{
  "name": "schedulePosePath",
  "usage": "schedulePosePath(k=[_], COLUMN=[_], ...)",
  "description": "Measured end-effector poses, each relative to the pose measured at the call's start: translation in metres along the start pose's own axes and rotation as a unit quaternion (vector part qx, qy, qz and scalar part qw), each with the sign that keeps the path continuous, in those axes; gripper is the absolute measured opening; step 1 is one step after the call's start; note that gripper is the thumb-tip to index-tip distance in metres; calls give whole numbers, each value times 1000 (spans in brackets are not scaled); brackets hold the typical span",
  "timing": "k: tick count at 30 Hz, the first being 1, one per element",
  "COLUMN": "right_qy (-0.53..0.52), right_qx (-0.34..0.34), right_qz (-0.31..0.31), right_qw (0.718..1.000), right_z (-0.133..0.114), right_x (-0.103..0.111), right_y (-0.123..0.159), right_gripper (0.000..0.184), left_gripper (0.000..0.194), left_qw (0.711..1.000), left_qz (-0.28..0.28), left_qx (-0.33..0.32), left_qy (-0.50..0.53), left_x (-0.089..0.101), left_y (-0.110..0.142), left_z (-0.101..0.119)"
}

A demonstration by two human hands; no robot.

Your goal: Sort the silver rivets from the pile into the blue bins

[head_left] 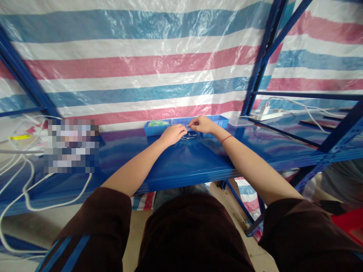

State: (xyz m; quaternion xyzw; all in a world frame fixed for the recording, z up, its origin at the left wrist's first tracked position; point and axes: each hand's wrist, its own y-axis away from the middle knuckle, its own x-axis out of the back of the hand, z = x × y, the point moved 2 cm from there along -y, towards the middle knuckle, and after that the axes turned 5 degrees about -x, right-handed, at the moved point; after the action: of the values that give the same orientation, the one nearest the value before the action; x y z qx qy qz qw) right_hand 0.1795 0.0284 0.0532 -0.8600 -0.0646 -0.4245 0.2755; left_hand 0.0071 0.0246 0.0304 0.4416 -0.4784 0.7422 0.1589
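Note:
My left hand (173, 135) is closed, its thumb and fingertips pressed together just above the blue shelf surface (181, 160). Close beside it, my right hand (202, 124) is pinched too, in front of a blue plastic tray (151, 131). Whatever is between the fingers of either hand is too small to make out. Several thin, shiny metal pieces (189, 137) lie on the shelf under the fingertips. A pale green bag or wrapped item (159, 123) sits in the tray's left compartment.
White cables (31, 204) hang over the shelf's left end, next to a blurred-out patch. A clear plastic container (240, 121) stands right of the tray, with a white power strip (269, 115) beyond. Blue metal posts (259, 60) frame the shelf; striped sheeting (147, 68) covers the back.

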Motion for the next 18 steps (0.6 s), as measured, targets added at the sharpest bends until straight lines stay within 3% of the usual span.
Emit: schedulePosePath(k=[4, 8, 13, 18], right_qy=[-115, -223, -260, -283], right_qx=[-25, -79, -67, -68], right_qz=[-57, -111, -48, 21], right_qw=[991, 965, 962, 957], right_z=[-14, -22, -24, -26], right_x=[-6, -13, -9, -4], right_y=[6, 10, 7, 7], right_gripper=[18, 21, 21, 27], left_gripper=[17, 14, 15, 17], left_qw=[992, 979, 967, 965], left_qz=[113, 160, 191, 180], left_qx=[25, 79, 108, 131], left_qy=[39, 104, 130, 138], left_x=[8, 12, 13, 12], left_y=[-4, -4, -3, -3], left_z=[8, 14, 11, 6])
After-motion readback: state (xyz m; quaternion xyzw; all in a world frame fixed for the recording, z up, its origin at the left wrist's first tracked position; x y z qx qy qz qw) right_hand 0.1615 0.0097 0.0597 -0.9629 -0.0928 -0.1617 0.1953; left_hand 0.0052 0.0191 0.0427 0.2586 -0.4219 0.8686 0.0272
